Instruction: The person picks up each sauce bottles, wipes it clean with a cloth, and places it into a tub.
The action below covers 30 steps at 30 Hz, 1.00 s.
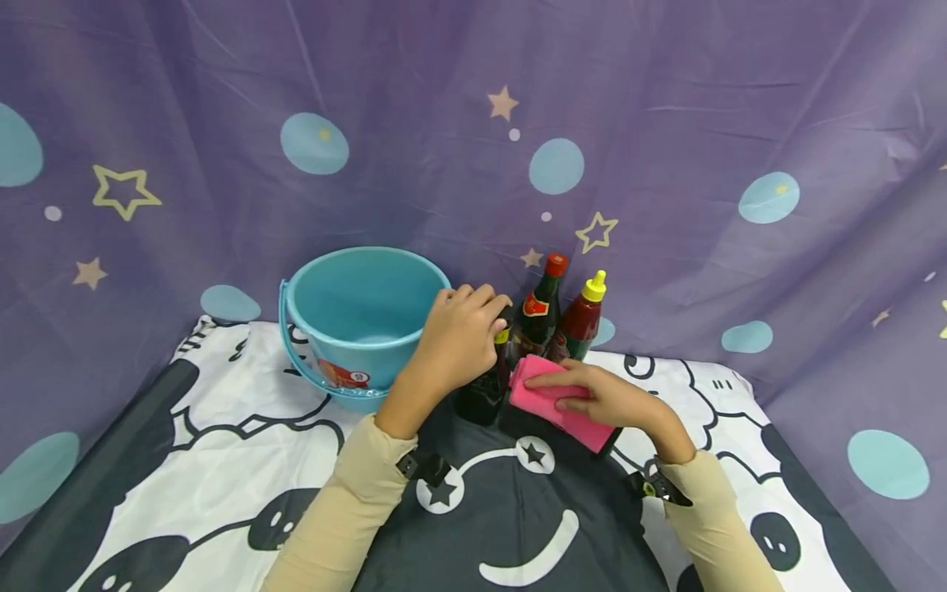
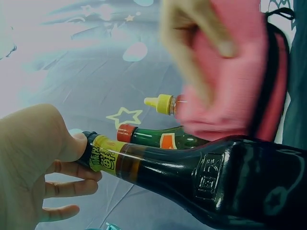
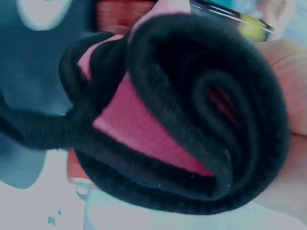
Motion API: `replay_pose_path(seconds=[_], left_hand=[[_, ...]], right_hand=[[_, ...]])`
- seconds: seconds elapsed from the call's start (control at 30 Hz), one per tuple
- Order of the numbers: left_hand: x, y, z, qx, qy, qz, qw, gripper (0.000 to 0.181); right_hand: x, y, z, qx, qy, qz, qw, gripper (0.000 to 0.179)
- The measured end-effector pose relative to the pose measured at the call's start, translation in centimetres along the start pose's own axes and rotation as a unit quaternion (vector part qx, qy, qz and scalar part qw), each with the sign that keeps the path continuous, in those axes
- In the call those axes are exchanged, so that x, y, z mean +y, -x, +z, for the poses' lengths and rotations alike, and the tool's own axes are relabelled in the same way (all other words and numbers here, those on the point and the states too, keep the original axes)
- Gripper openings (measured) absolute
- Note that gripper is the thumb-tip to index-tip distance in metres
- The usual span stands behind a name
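Observation:
My left hand [image 1: 459,341] pinches the black-capped top of a dark sauce bottle [image 2: 254,179] with a yellow neck label. The bottle stands upright on the cloth-covered surface, right of the bucket. My right hand [image 1: 617,403] grips a folded pink cloth [image 1: 558,399] with black edging, its layers rolled together in the right wrist view. In the head view the cloth is beside the dark bottle; whether they touch I cannot tell. Close behind stand a green glass bottle [image 1: 542,304] with a red cap and a red sauce bottle [image 1: 580,319] with a yellow nozzle cap, its base hidden.
A light blue bucket [image 1: 370,333] with its handle lowered stands left of the bottles. A purple curtain [image 1: 666,107] hangs behind. The surface is covered with a black and white cartoon-print cloth [image 1: 237,485].

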State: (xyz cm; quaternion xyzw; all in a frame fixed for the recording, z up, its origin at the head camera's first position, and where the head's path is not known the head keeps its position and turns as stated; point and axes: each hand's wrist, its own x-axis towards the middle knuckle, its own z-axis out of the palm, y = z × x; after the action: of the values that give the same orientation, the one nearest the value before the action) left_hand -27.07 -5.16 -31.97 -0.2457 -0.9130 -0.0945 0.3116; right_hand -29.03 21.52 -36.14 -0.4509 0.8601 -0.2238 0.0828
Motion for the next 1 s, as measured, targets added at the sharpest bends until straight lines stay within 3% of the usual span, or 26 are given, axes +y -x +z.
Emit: replay_pose_path(seconds=[0.23,0.4,0.5,0.67,0.87,1.0], left_hand=[[-0.1,0.0,0.1,0.012,0.0,-0.005,0.9999,0.027],[0.0,0.0,0.1,0.005,0.014,-0.004,0.9999,0.028],[0.0,0.0,0.2,0.003,0.017,-0.004,0.9998,0.03],[-0.1,0.3,0.4,-0.003,0.03,0.001,0.9996,0.033],[-0.2,0.1,0.5,0.009,0.031,0.013,0.9994,0.033],[-0.3,-0.1,0.4,0.017,0.025,0.02,0.9994,0.031]], right_hand=[[-1.5,1.5,-3.7,0.101,-0.071,-0.021,0.9922,0.049],[-2.3,1.6,-4.3,0.166,-0.151,-0.041,0.9737,0.052],[-2.5,0.4,-3.4,0.191,-0.163,-0.051,0.9666,0.052],[-2.5,-1.6,-1.1,0.222,-0.134,-0.056,0.964,0.051],[-2.7,-2.8,1.2,0.315,-0.083,-0.067,0.943,0.053],[-2.4,-3.2,2.3,0.349,-0.063,-0.081,0.9316,0.054]])
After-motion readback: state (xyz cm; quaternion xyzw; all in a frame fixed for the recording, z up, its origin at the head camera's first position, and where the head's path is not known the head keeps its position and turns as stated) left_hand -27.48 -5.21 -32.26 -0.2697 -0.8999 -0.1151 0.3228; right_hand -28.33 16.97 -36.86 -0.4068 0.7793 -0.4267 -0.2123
